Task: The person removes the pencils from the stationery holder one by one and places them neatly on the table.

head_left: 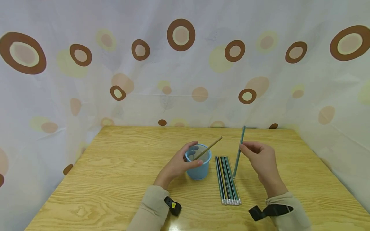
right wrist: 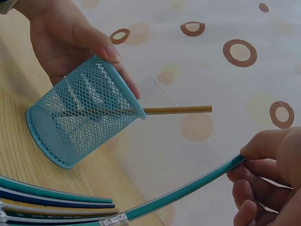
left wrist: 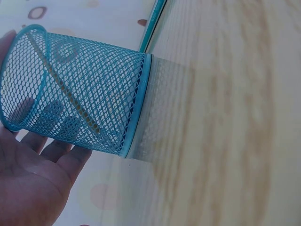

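A blue mesh pencil cup stands upright on the table, with one yellow pencil leaning in it. My left hand holds the cup at its left side, thumb along the near rim and fingers curled round the back; those fingers show through the mesh. To the right, my right hand pinches a green pencil near its middle between thumb and fingers. That pencil stands steeply tilted, its metal eraser end low beside the row of pencils. Whether it touches them I cannot tell.
The row of several green, black and yellow pencils lies side by side between the hands, eraser ends toward me. Beneath is a wood-grain table. A patterned cloth hangs behind the table and along both sides.
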### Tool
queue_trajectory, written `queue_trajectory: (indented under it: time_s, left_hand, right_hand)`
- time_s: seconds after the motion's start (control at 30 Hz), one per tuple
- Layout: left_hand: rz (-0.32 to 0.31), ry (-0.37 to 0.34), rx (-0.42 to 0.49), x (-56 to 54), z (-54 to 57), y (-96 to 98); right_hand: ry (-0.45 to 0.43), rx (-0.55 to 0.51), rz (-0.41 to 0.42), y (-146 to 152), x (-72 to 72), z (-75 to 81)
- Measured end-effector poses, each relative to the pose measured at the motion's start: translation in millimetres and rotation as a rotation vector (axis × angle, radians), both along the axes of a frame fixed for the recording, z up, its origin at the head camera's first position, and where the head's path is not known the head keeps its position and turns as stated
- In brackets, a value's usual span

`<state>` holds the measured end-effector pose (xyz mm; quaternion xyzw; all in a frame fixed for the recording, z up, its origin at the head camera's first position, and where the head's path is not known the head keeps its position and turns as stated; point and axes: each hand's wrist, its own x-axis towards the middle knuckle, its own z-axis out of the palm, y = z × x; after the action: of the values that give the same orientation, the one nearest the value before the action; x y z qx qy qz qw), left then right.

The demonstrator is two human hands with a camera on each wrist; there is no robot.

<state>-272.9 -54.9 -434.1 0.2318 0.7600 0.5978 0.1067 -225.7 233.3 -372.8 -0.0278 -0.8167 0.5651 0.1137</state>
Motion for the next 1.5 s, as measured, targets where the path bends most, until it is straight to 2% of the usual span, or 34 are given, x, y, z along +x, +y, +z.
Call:
queue_trajectory:
  time_s: [0.43, 0.93, 1.17, 1.5]
  left_hand:
    - [-0.003, 0.0, 0.004, 0.2, -0.8, 0.0]
    - [-0.01, 0.006, 0.007, 0.4, 1.4, -0.1]
    - [-0.01, 0.008, 0.005, 0.2, 1.0, 0.1]
    - [-0.01, 0.01, -0.001, -0.5, -0.2, -1.2]
  right_hand:
    - [-0.16, 0.052, 0.036, 6.3, -9.9, -15.9]
    - [-0.232, 0.122, 0.088, 11.0, -13.5, -33.8]
    - [-0.28, 0.142, 0.114, 13.2, -14.6, -37.3]
    - [-0.293, 0.171, 0.134, 13.0, -16.8, -44.4]
